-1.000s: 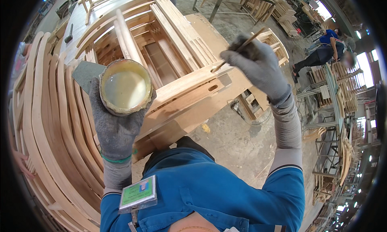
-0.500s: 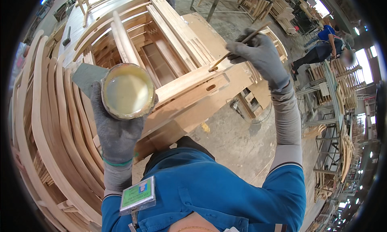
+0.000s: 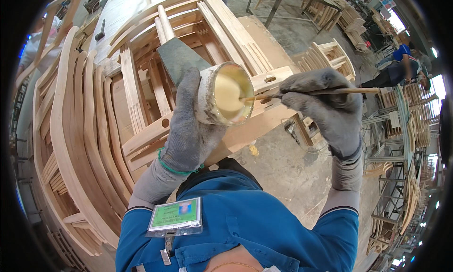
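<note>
My left hand (image 3: 181, 132), in a grey glove, is closed around a small round can (image 3: 204, 104) smeared on the outside. The can tips to the right, and pale yellow liquid (image 3: 227, 93) shows inside. A flat grey-green piece (image 3: 181, 57) juts out above that hand; how it is held is hidden. With gloved fingers pinched, my right hand (image 3: 328, 114) grips a thin wooden stick (image 3: 349, 90). The stick's far tip dips into the can's mouth. Behind the can lies a wooden rail (image 3: 283, 74) with an oval slot near its end.
Curved wooden parts (image 3: 63, 130) stand stacked at the left. Ahead, slotted wooden pieces (image 3: 236, 33) lie piled beside a hammer (image 3: 100, 30) on a pale tabletop (image 3: 122, 17). Chair-back parts (image 3: 330, 55) stand beyond my right hand. Another person (image 3: 401, 69) is at the far right.
My right hand has come down and back, taking the stick's tip from the rail's slot into the can. The can has moved right and tilted toward the stick.
</note>
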Demonstrator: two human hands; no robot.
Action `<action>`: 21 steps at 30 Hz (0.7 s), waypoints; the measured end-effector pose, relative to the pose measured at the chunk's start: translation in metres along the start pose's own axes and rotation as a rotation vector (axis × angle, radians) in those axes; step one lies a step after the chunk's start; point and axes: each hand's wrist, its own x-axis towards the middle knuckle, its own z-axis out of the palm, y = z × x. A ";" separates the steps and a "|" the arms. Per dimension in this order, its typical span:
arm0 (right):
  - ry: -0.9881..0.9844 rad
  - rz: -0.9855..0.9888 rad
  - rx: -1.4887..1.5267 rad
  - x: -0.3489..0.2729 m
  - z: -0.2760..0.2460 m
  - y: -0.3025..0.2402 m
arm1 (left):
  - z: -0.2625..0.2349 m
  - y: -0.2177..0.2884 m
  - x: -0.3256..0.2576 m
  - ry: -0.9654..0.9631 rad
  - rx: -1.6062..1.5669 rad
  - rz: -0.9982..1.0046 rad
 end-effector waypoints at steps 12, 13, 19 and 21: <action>0.180 0.375 0.653 -0.014 -0.025 0.051 | -0.012 -0.027 0.003 -0.131 0.123 0.086; 0.189 0.379 0.652 -0.016 -0.025 0.052 | -0.015 -0.036 -0.002 -0.146 0.470 0.330; 0.323 0.330 0.634 -0.026 -0.049 0.068 | -0.007 -0.018 -0.005 -0.036 -0.134 -0.060; 0.424 0.209 0.470 -0.023 -0.060 0.076 | -0.017 -0.008 -0.007 -0.051 -0.168 -0.031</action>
